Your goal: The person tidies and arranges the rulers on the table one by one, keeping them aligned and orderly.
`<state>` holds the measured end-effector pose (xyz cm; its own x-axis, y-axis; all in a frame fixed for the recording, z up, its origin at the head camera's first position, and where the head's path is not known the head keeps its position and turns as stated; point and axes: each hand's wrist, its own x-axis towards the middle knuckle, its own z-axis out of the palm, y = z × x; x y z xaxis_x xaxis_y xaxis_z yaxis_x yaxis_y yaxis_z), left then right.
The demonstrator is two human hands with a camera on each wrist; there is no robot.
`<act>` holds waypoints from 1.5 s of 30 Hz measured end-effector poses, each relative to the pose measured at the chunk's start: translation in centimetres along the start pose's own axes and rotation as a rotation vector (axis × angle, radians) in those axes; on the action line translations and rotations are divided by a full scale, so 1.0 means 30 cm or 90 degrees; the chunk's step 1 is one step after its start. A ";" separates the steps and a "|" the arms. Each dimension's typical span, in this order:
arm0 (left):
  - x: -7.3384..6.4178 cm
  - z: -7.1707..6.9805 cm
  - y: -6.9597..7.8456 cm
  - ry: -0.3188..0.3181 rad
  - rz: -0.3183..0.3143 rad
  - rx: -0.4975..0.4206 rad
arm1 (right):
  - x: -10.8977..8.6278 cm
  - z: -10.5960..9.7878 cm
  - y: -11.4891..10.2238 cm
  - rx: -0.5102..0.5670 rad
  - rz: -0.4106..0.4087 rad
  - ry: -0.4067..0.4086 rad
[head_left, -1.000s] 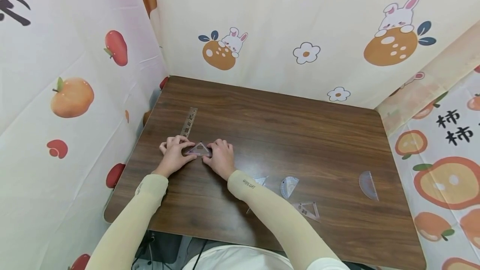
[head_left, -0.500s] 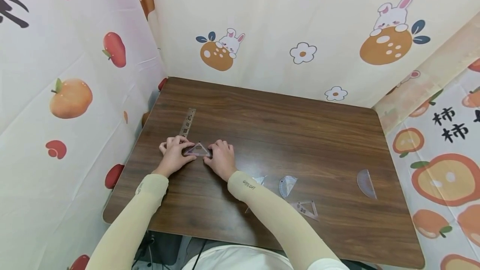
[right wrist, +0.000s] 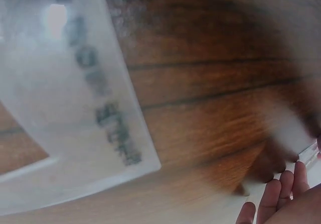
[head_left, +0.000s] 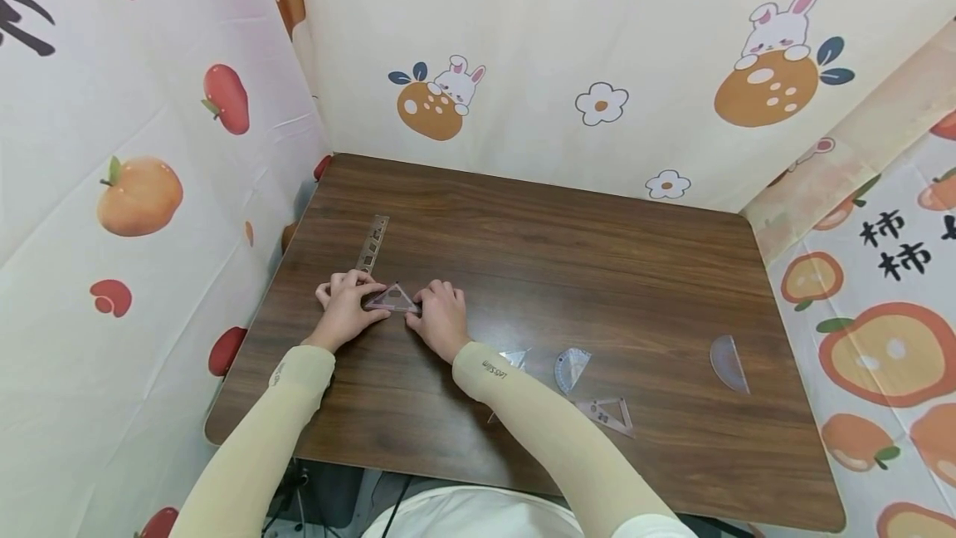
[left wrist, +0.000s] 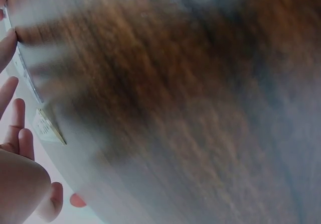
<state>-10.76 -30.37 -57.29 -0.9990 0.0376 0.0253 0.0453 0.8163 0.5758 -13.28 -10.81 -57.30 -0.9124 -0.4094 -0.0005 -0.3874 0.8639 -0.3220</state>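
Note:
A small clear set square (head_left: 394, 300) lies on the brown wooden table between the two hands, its apex pointing away from the person. My left hand (head_left: 345, 311) pinches its left corner between thumb and forefinger. At the right corner, the thumb and forefinger of my right hand (head_left: 442, 318) pinch it too. Just beyond the left fingers lies a ruler (head_left: 373, 244) with cut-out shapes, its near end hidden by that hand. In the left wrist view, the ruler (left wrist: 48, 126) shows beside the left hand (left wrist: 22, 181). The right wrist view catches the right hand's fingertips (right wrist: 271, 196) at lower right.
Another clear set square (head_left: 515, 358) lies partly hidden under the right forearm and fills the left of the right wrist view. Near it are a protractor (head_left: 572, 369) and a third set square (head_left: 608, 415). A second protractor (head_left: 729, 364) lies far right. Printed curtains enclose the table.
Both hands stay on the set square's corners in nearly the same place. The head view has shifted slightly.

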 end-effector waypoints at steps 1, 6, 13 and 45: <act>0.000 -0.001 0.002 -0.002 -0.002 0.001 | -0.001 0.000 0.001 0.001 -0.002 0.002; 0.001 -0.006 0.007 -0.012 -0.005 0.004 | -0.002 0.000 0.008 0.000 -0.011 0.008; -0.004 -0.007 -0.001 -0.014 -0.015 0.017 | -0.003 -0.006 0.023 -0.008 -0.023 0.003; 0.019 0.035 0.256 0.001 0.069 -0.004 | -0.069 -0.244 0.311 0.080 -0.108 0.079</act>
<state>-10.99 -23.47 -53.70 -0.9882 0.1250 0.0889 0.1534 0.8038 0.5747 -15.95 0.23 -53.38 -0.8483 -0.4992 0.1769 -0.5234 0.7393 -0.4236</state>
